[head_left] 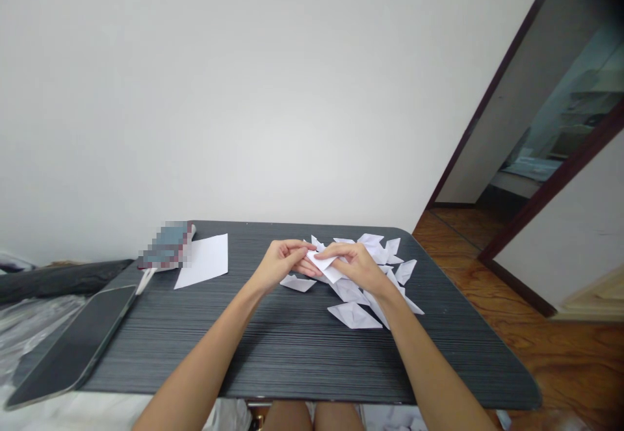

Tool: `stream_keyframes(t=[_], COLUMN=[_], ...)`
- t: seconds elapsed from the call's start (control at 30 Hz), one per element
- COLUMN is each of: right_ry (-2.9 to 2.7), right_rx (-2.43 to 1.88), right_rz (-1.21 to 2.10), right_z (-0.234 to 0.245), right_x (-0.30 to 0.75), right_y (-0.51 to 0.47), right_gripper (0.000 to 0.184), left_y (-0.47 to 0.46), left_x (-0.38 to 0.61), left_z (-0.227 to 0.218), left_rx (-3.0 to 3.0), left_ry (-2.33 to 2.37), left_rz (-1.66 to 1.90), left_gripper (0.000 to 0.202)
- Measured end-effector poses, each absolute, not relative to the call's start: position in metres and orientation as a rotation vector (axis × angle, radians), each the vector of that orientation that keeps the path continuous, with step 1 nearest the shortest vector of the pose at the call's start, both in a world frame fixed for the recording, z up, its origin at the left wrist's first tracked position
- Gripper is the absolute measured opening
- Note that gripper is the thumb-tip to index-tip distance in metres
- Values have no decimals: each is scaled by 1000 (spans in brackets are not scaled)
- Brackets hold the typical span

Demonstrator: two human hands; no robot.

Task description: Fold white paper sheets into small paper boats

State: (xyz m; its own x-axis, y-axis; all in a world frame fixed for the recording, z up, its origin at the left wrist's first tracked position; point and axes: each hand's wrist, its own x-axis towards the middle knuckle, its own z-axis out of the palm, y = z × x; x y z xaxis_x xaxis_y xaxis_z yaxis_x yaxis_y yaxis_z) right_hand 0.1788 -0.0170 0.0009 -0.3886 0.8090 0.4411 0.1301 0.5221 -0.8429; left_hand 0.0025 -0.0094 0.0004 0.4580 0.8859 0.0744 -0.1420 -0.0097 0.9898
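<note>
My left hand (281,261) and my right hand (355,266) meet above the dark striped table (273,346), both pinching one folded piece of white paper (325,266) between their fingertips. Right beneath and to the right of my hands lies a heap of several folded white paper boats (385,268). One boat (353,315) sits nearest me, another small one (298,283) lies just under my left hand.
A flat white sheet (205,261) lies at the table's back left beside a blurred-out object (166,246). A dark tablet (73,346) hangs over the left edge. White wall behind; wooden floor and a doorway (546,158) to the right.
</note>
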Motion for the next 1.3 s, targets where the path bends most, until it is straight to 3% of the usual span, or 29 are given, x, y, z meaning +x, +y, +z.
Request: stream_keyframes(t=[0.5,0.77,1.0,1.3], right_ry=[-2031,-1872,-1806,-1797], right_rx=[-724,-861,-947,-950], right_rz=[818,952,832,788], right_z=[2,3,-4,-7], right_x=[181,183,181,172], right_y=[-18,-18,-12,-14], right_gripper=[31,36,16,16], left_y=[-11,-10,-11,-11], left_x=[2,-4,-5,0], left_z=[0,-9,-14,-16], left_rx=[1433,2122,2534,2505], left_ry=[758,947,927,1003], left_rz=[911,1229,1338,1225], left_gripper=[39,32,34,30])
